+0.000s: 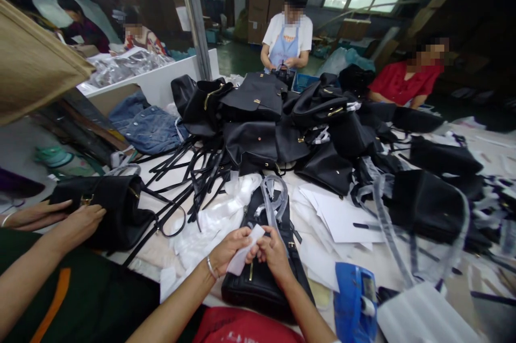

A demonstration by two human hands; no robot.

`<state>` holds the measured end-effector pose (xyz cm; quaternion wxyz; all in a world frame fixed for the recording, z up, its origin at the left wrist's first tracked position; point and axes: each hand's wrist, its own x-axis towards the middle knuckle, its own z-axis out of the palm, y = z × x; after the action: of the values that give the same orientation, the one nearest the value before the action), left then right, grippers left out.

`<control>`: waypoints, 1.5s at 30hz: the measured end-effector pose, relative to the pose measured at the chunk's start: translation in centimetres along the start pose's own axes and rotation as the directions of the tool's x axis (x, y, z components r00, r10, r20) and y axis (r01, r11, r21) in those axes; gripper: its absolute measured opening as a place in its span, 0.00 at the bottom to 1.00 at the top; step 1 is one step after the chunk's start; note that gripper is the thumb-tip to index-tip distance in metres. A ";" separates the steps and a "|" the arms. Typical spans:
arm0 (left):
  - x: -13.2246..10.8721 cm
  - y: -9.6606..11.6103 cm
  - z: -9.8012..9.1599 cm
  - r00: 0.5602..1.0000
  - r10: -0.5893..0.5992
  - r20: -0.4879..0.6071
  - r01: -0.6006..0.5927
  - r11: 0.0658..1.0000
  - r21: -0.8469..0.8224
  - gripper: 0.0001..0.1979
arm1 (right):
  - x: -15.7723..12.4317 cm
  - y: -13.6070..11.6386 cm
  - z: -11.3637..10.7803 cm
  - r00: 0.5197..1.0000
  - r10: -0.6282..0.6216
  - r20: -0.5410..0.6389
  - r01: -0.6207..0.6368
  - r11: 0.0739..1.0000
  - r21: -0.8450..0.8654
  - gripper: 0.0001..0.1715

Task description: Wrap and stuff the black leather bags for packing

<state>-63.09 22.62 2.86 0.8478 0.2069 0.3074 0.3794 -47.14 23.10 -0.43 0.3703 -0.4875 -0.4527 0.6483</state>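
Observation:
My left hand (pixel 233 249), with a bracelet at its wrist, is closed on a small strip of white paper or foam (pixel 244 255). My right hand (pixel 274 252) pinches the strip's upper end, and its fingertips meet those of the left. Below both hands lies a black backpack (pixel 258 295) with a gold zip on its front. Its handle (pixel 274 198) is wrapped in clear plastic. Crumpled white wrapping (pixel 220 224) lies beside it on the left. Whether the strip is joined to the backpack cannot be made out.
Black bags (pixel 258 101) are heaped across the table, with loose straps (pixel 193 176) at left. A blue tape dispenser (pixel 355 300) and white sheets (pixel 342 216) lie at right. A co-worker's hands (pixel 76 224) touch another black bag (pixel 116 208). Other people sit or stand beyond.

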 end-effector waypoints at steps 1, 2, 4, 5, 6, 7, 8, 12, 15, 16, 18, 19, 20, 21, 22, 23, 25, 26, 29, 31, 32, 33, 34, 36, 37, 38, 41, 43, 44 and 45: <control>0.1 0.0 -0.1 1.000 -0.018 0.011 0.018 0.999 -0.037 0.15 | 0.2 0.5 0.2 1.000 0.002 0.015 -0.002 0.999 0.038 0.25; 0.1 0.0 -0.1 0.999 -0.032 0.017 0.034 0.997 -0.065 0.16 | 0.3 0.9 0.3 0.999 0.001 0.033 -0.003 0.998 0.061 0.26; 0.2 0.0 -0.1 0.998 -0.053 0.024 0.055 0.994 -0.092 0.18 | 0.6 0.9 -0.1 0.997 0.008 0.071 -0.011 0.999 0.041 0.27; 0.2 0.0 0.0 0.998 -0.058 0.023 0.060 0.994 -0.096 0.19 | 0.7 0.6 -0.5 0.997 0.013 0.074 -0.013 1.000 -0.002 0.26; 0.2 0.0 0.1 0.998 -0.060 0.018 0.061 0.993 -0.097 0.19 | 0.8 0.1 -0.9 0.998 0.014 0.065 -0.010 0.998 -0.061 0.25; 0.2 0.0 0.2 0.998 -0.060 0.011 0.061 0.994 -0.096 0.20 | 0.7 -0.5 -1.3 0.999 0.005 0.037 0.000 0.992 -0.127 0.23; 0.2 -0.1 0.2 0.998 -0.057 0.000 0.057 0.994 -0.092 0.21 | 0.6 -1.2 -1.6 1.000 -0.017 0.000 0.017 0.982 -0.189 0.22; 0.2 -0.3 0.2 0.999 0.010 -0.046 -0.011 1.000 -0.029 0.25 | -0.2 -3.5 -1.5 0.991 -0.116 -0.061 0.100 0.969 -0.224 0.22; 0.1 -0.2 0.3 0.996 0.078 -0.050 -0.070 0.988 0.140 0.30 | -0.6 -4.1 -0.8 0.998 -0.063 0.024 0.065 0.993 -0.100 0.23; 0.0 -0.1 0.4 0.994 0.095 -0.045 -0.084 0.973 0.213 0.31 | -0.6 -4.2 -0.6 0.997 -0.048 0.054 0.053 0.995 -0.086 0.23; -0.1 0.0 0.7 0.990 0.134 -0.035 -0.113 0.926 0.360 0.33 | -0.7 -4.3 -0.4 0.995 -0.054 0.087 0.063 0.992 -0.107 0.22; -0.2 0.1 0.9 0.986 0.164 -0.034 -0.134 0.892 0.432 0.33 | -0.6 -4.3 -0.3 0.993 -0.068 0.092 0.079 0.989 -0.125 0.21; -0.4 0.1 1.2 0.978 0.203 -0.037 -0.157 0.848 0.506 0.32 | -0.6 -4.3 -0.1 0.992 -0.083 0.092 0.096 0.986 -0.140 0.20; -0.5 0.0 1.4 0.968 0.248 -0.043 -0.178 0.795 0.579 0.31 | -0.5 -4.3 0.0 0.991 -0.095 0.090 0.108 0.983 -0.150 0.19; -0.6 0.0 1.5 0.955 0.292 -0.048 -0.193 0.738 0.647 0.31 | -0.4 -4.1 0.2 0.991 -0.102 0.086 0.115 0.981 -0.158 0.19; -0.7 -0.1 1.7 0.940 0.337 -0.055 -0.204 0.682 0.702 0.30 | -0.4 -4.0 0.4 0.991 -0.106 0.081 0.118 0.979 -0.166 0.18; -0.8 -0.3 1.8 0.908 0.412 -0.070 -0.216 0.605 0.767 0.29 | -0.3 -3.5 0.7 0.992 -0.110 0.065 0.120 0.975 -0.187 0.18; -0.8 -0.5 1.8 0.900 0.430 -0.074 -0.219 0.593 0.775 0.29 | -0.3 -3.3 0.7 0.992 -0.112 0.059 0.122 0.972 -0.200 0.17; -0.6 -1.0 1.6 0.927 0.361 -0.100 -0.202 0.708 0.676 0.34 | -0.4 -3.2 0.7 0.991 -0.125 0.037 0.130 0.965 -0.226 0.17; -0.7 -1.3 1.3 0.963 0.238 -0.127 -0.141 0.846 0.515 0.39 | -0.4 -3.6 0.6 0.989 -0.149 0.017 0.149 0.960 -0.238 0.17; -1.0 -1.3 1.1 0.975 0.176 -0.133 -0.102 0.895 0.433 0.41 | -0.3 -3.9 0.5 0.986 -0.166 0.000 0.161 0.957 -0.242 0.17; -1.3 -1.4 0.8 0.985 0.121 -0.126 -0.066 0.927 0.370 0.40 | -0.3 -4.0 0.5 0.983 -0.180 -0.019 0.170 0.954 -0.247 0.18; -1.8 -1.4 0.6 0.991 0.080 -0.108 -0.040 0.943 0.331 0.37 | -0.3 -4.1 0.5 0.981 -0.189 -0.037 0.174 0.952 -0.252 0.18; -2.8 -1.3 0.0 0.997 0.039 -0.066 -0.018 0.953 0.302 0.30 | -0.4 -3.8 0.7 0.980 -0.183 -0.082 0.158 0.956 -0.249 0.18; -3.3 -1.2 -0.3 0.998 0.036 -0.058 -0.017 0.955 0.295 0.28 | -0.7 -3.5 0.8 0.981 -0.166 -0.103 0.139 0.964 -0.229 0.21; -3.8 -1.2 -0.5 0.997 0.041 -0.063 -0.022 0.959 0.284 0.26 | -1.0 -3.0 1.1 0.982 -0.141 -0.123 0.116 0.975 -0.192 0.24; -4.4 -1.2 -0.7 0.991 0.069 -0.115 -0.041 0.972 0.231 0.24 | -2.7 -1.3 2.2 0.984 -0.051 -0.170 0.043 0.998 -0.054 0.33; -4.5 -1.3 -0.5 0.988 0.087 -0.128 -0.061 0.979 0.195 0.24 | -4.0 -0.3 3.2 0.983 -0.036 -0.179 0.033 0.999 -0.020 0.33; -4.5 -1.4 -0.4 0.987 0.095 -0.126 -0.071 0.981 0.182 0.24 | -4.5 0.1 3.9 0.983 -0.046 -0.176 0.042 0.999 -0.028 0.31; -4.5 -1.4 -0.1 0.987 0.105 -0.121 -0.083 0.981 0.172 0.23 | -4.9 0.4 4.5 0.983 -0.067 -0.174 0.058 0.997 -0.053 0.30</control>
<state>-64.84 18.31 3.59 0.7868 0.2665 0.3823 0.4047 -50.25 17.43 1.14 0.4172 -0.5370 -0.4487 0.5799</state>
